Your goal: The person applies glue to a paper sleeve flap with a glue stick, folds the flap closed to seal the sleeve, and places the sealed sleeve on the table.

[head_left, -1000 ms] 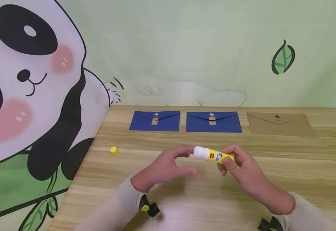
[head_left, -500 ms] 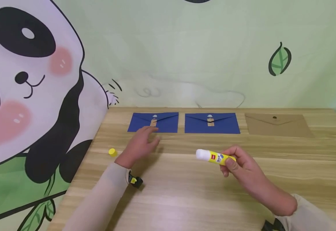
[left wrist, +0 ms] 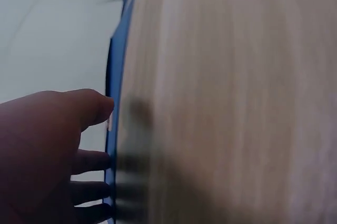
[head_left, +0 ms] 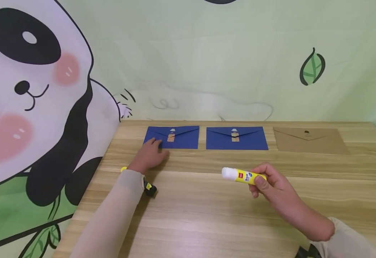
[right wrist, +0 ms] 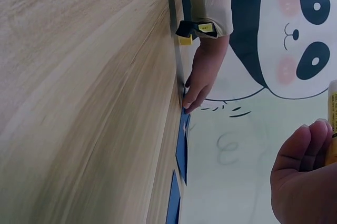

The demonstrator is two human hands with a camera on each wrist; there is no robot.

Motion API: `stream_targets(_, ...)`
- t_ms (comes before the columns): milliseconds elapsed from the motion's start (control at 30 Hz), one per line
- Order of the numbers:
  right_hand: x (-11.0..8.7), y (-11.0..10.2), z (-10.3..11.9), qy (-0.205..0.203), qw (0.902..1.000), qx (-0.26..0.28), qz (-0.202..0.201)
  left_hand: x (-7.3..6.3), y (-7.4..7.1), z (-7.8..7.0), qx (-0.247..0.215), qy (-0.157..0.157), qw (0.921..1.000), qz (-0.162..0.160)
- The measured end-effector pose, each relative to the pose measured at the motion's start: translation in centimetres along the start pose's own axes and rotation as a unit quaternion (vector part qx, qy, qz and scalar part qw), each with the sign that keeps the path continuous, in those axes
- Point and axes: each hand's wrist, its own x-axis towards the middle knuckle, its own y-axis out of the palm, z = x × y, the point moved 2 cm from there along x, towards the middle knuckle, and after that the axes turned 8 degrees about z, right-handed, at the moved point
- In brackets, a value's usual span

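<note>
My right hand (head_left: 276,188) holds a yellow and white glue stick (head_left: 244,176) above the table, its white end pointing left. In the right wrist view only part of the glue stick (right wrist: 333,121) shows. At the lower left corner of the left blue envelope (head_left: 184,138) is my left hand (head_left: 147,157), with fingers extended over the paper. In the left wrist view the fingertips come up to the envelope (left wrist: 117,71), thumb apart; firm contact cannot be told. A yellow cap (head_left: 123,168) lies partly hidden behind my left forearm.
A second blue envelope (head_left: 249,142) and a brown envelope (head_left: 323,143) lie in a row to the right, near the back of the wooden table (head_left: 188,215). Behind the table hangs a pale green backdrop (head_left: 207,53) with a panda drawing (head_left: 78,118).
My left hand has left the area by the glue stick and moved left and forward to the left blue envelope. The right hand keeps holding the glue stick almost in place.
</note>
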Motion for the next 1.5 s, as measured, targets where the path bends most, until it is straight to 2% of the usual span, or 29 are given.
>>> stream_targets(233, -0.1, 0.0, -0.2, 0.018, 0.9998, -0.006, -0.011, 0.1, -0.2, 0.4, 0.031, -0.006, 0.9995, -0.007)
stream_targets(500, -0.2, -0.3, -0.4, 0.037, 0.9984, -0.034, -0.027, -0.5, -0.4, 0.0, 0.047, -0.012, 0.9986, 0.020)
stream_targets(767, -0.6, -0.5, -0.5, 0.040, 0.9972, -0.053, -0.034, -2.1, -0.7, -0.8, 0.045, -0.021, 0.9984, 0.027)
stream_targets(1067, -1.1, -1.0, -0.5, 0.037, 0.9971, -0.051, -0.042, -3.8, -0.3, -1.9, 0.068, -0.009, 0.9976, -0.006)
stream_targets(1200, -1.2, -1.0, -0.5, 0.033, 0.9976, -0.045, -0.039, -4.7, 0.1, -2.5, 0.083, -0.013, 0.9964, -0.004)
stream_targets(1333, -1.3, -1.1, -0.6, 0.036, 0.9976, -0.043, -0.042, -5.6, 0.7, -3.2, 0.093, 0.000, 0.9956, 0.000)
stream_targets(1500, -1.3, -1.3, -0.8, 0.037, 0.9977, -0.037, -0.044, -6.8, 1.6, -3.9, 0.086, 0.018, 0.9960, -0.018)
